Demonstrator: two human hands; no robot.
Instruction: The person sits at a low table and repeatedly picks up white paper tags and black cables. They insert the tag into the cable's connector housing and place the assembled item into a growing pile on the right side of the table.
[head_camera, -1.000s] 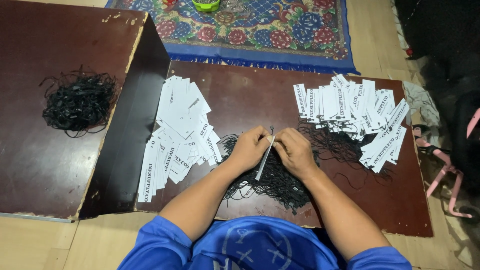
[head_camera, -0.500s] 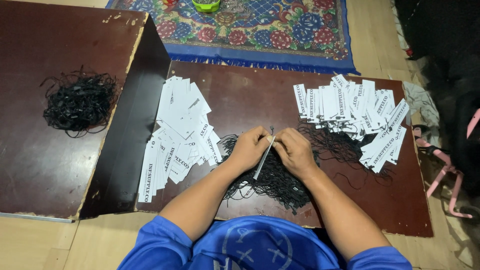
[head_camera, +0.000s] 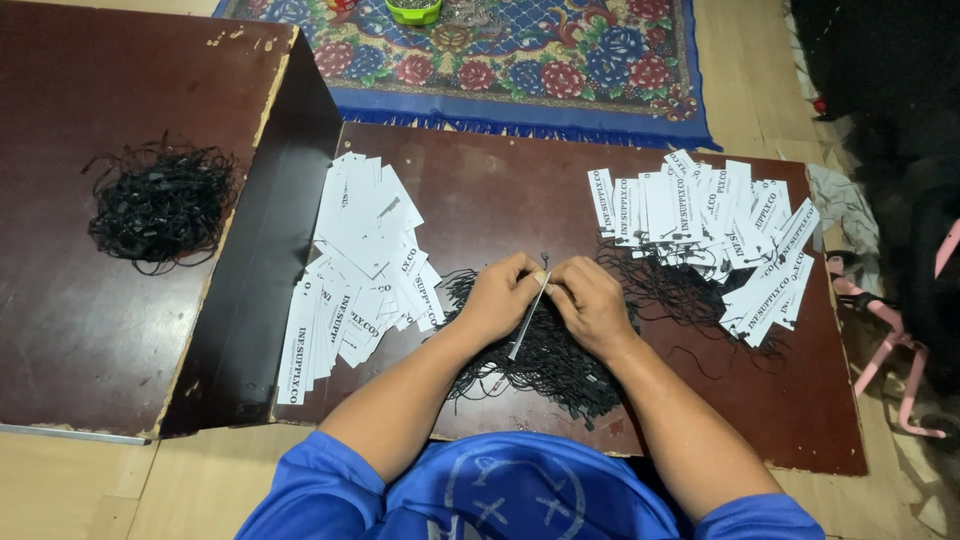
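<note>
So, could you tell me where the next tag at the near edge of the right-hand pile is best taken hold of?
Probably by its free near end: the right pile of tags fans out, and the low strips jut toward the table edge. The right hand could pinch one from the near side.
</note>
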